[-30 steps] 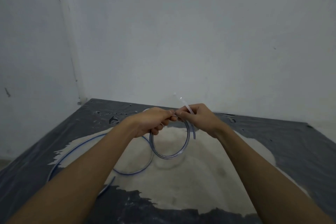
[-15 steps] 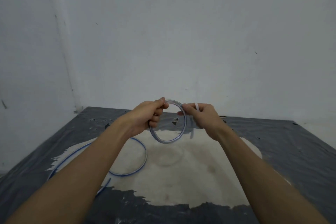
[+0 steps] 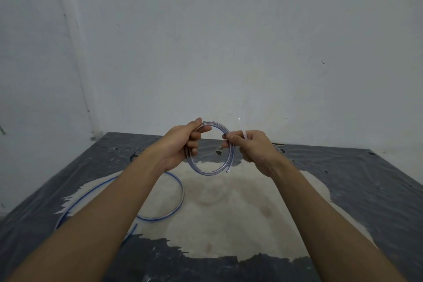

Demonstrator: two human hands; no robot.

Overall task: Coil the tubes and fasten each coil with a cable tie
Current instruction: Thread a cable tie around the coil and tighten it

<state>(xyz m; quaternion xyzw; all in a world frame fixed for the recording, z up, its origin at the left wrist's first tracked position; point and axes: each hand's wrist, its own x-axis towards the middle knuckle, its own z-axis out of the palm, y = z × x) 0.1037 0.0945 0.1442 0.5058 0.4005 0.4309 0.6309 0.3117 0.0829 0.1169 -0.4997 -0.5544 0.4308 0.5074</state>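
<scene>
- Lying at the left on the pale patch of the dark sheet [image 3: 366, 190]: a loose blue-striped tube [image 3: 176, 208], uncoiled, partly hidden under the left forearm.
- Raised above the sheet, left hand [image 3: 180, 144] clenched round the left side of a clear tube coil [image 3: 209, 170], thumb on top, fingers curled through the ring.
- Held upright between both hands, coil of about two turns, one cut end hanging at lower right.
- Right hand [image 3: 254, 149] pinching the coil's right side, with a white cable tie [image 3: 245, 134] sticking up from the fingers.
</scene>
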